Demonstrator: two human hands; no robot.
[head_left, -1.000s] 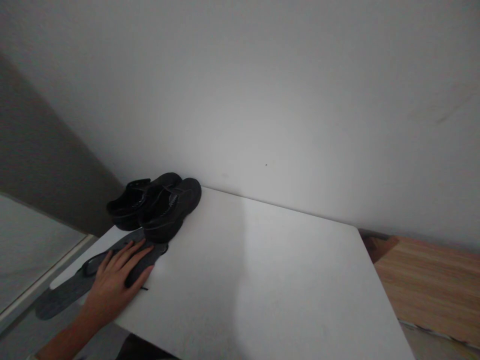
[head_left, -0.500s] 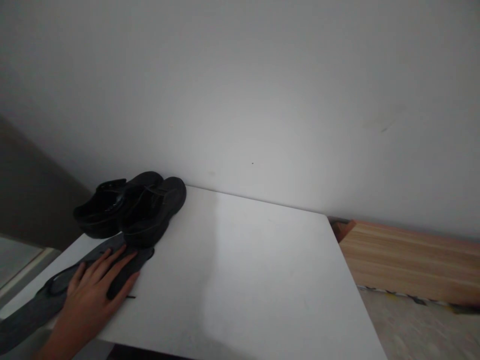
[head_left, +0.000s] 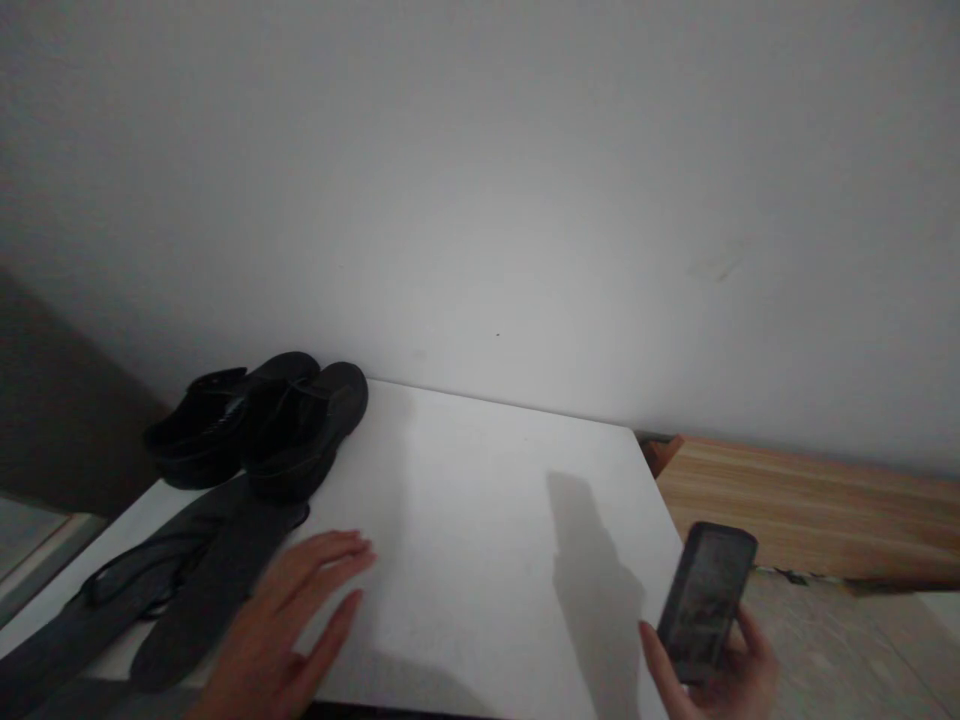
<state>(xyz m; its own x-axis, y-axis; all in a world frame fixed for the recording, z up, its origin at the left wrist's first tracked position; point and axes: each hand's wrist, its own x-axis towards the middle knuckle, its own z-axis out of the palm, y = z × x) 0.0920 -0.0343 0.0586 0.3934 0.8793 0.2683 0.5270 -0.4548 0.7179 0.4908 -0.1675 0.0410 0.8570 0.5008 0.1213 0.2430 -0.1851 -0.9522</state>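
Now your left hand [head_left: 289,625] lies spread flat on the white table [head_left: 480,520], beside the dark insole [head_left: 206,600] at its nine o'clock. Your right hand [head_left: 716,670] grips a phone [head_left: 705,600] upright past the table's four o'clock corner; black shoes [head_left: 262,425] sit at ten o'clock.

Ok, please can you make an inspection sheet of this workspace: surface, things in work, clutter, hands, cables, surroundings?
Surface: white table, pushed against a pale wall; dim light.
Things in work: two dark flat insoles lying at the table's left front edge; a phone held upright.
Clutter: pair of black shoes at the back left corner, beside the wall.
Hands: left hand open, palm down on the table beside the insoles; right hand gripping the phone from below.
Cables: nothing seen.
Surroundings: wooden board to the right of the table; pale floor below it.
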